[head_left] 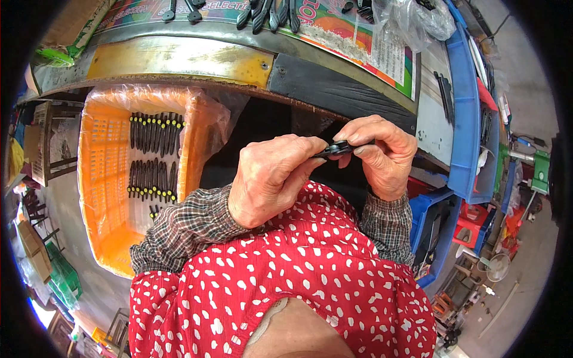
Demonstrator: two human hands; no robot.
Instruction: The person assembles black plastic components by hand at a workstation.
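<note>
Just beyond my lap, a small dark black piece with a rounded middle (338, 147) is pinched between both hands. My left hand (268, 176) is closed on its left end with thumb and forefinger. The fingertips of my right hand (382, 152) close on its other end. Fingers cover much of the piece, so its exact kind does not show. To the left, an orange plastic basket (104, 179) lined with clear film holds two rows of slim black pieces (156, 132) with yellow-green dots. A few more lie below these rows, partly behind my left sleeve.
Ahead runs a workbench edge with a worn metal strip (179, 59). Black handle-like parts (262, 15) lie on printed sheets on the bench, near a crumpled clear plastic bag (418, 24). Blue trays (468, 131) stand at the right, with a red stool (471, 224) beyond.
</note>
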